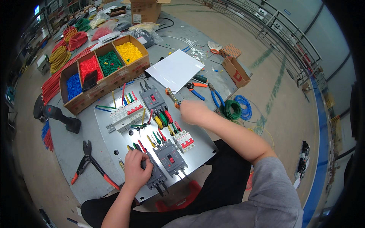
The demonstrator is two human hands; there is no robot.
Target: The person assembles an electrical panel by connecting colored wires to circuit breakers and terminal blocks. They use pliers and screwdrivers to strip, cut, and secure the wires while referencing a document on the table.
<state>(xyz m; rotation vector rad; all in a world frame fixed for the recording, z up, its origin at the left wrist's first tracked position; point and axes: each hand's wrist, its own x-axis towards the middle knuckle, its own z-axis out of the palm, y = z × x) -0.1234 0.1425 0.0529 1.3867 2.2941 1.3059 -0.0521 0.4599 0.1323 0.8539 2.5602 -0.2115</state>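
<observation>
A metal mounting plate point(205, 146) lies in front of me, carrying grey circuit breakers and wired parts. My left hand point(137, 171) curls over the upper end of the lower-left grey circuit breaker point(156, 176), fingers closed on it near its coloured wires. Beside it sits another grey circuit breaker point(170, 157) with a red switch. My right hand point(193, 113) is closed at the near end of a brass terminal bar point(173, 98) with orange ends; its fingertips are hidden. Left of that, a third grey breaker point(153, 98) has thick yellow, green and red wires point(163, 118) below it. White miniature breakers point(127, 114) stand on a rail.
A cardboard box point(108, 85) holds blue, red, green and yellow caps. A power drill point(62, 117) and crimping pliers point(89, 161) lie left. A white sheet point(175, 70), orange-blue wire strippers point(195, 90) and blue-handled pliers point(216, 95) lie beyond. Wire coils point(243, 107) are at right.
</observation>
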